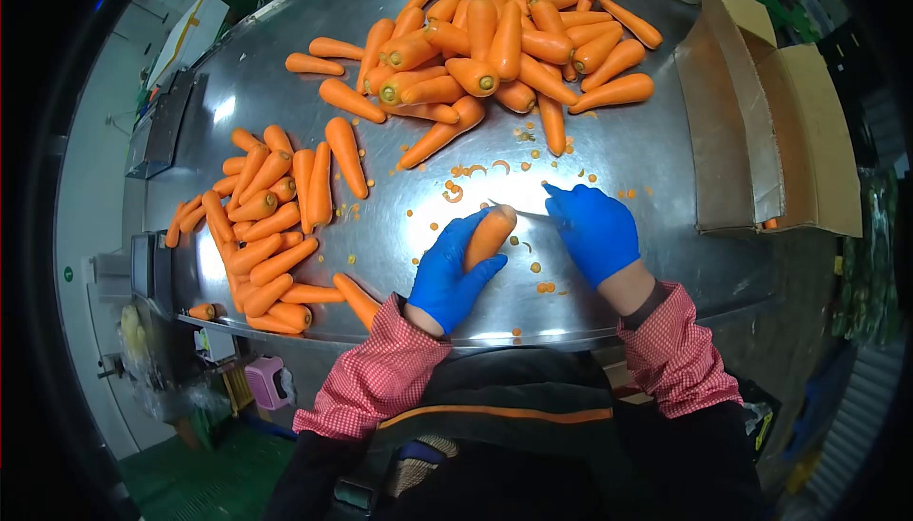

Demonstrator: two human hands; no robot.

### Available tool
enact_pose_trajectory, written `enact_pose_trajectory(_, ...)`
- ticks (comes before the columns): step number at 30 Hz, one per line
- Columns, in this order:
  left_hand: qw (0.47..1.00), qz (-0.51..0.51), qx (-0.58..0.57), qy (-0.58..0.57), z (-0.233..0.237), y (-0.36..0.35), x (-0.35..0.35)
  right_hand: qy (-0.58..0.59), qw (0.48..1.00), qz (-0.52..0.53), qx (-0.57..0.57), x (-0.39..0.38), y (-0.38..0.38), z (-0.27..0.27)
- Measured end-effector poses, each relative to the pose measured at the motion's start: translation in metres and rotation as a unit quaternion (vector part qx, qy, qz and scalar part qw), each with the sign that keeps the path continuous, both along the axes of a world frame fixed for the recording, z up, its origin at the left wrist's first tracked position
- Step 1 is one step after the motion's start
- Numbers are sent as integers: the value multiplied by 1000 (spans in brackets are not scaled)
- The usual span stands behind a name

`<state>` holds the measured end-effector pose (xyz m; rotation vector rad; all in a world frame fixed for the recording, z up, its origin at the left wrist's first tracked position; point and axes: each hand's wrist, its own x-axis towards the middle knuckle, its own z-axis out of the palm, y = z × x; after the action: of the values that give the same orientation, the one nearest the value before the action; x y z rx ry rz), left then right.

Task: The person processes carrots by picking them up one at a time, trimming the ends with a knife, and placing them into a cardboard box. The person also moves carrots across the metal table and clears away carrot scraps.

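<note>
My left hand [451, 269], in a blue glove, is wrapped round a carrot [490, 235] whose blunt end points up and to the right. Across from it, my right hand [593, 230], also gloved in blue, holds a knife [521, 212] with the thin blade pointing left toward the carrot's top end. Blade and carrot lie very close together; whether they touch I cannot tell. Carrot trimmings [471, 170] and small cut rounds are scattered on the metal table [656, 145] around both hands.
A large pile of carrots [483, 36] lies at the far side of the table. Another pile [262, 236] is at the left. An open cardboard box [808, 131] stands at the right. The table's near edge runs just in front of my body.
</note>
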<state>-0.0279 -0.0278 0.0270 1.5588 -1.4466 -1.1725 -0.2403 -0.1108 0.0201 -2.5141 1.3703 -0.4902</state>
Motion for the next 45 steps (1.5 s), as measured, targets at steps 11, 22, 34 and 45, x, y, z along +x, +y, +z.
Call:
enact_pose_trajectory(11,674,312,164,649,-26,-20,32,-140,990,-5,9,20,36,-2)
enact_pose_trajectory(22,594,341,222,694,-9,-11,12,-89,994,-70,-8,14,4,-61)
enact_pose_trajectory(34,678,548,-65,486,-24,10,249,-51,983,-43,170,30,1,-75)
enact_pose_trajectory(45,831,220,54,-507,-32,64,236,-72,934,46,348,179,-37,-38)
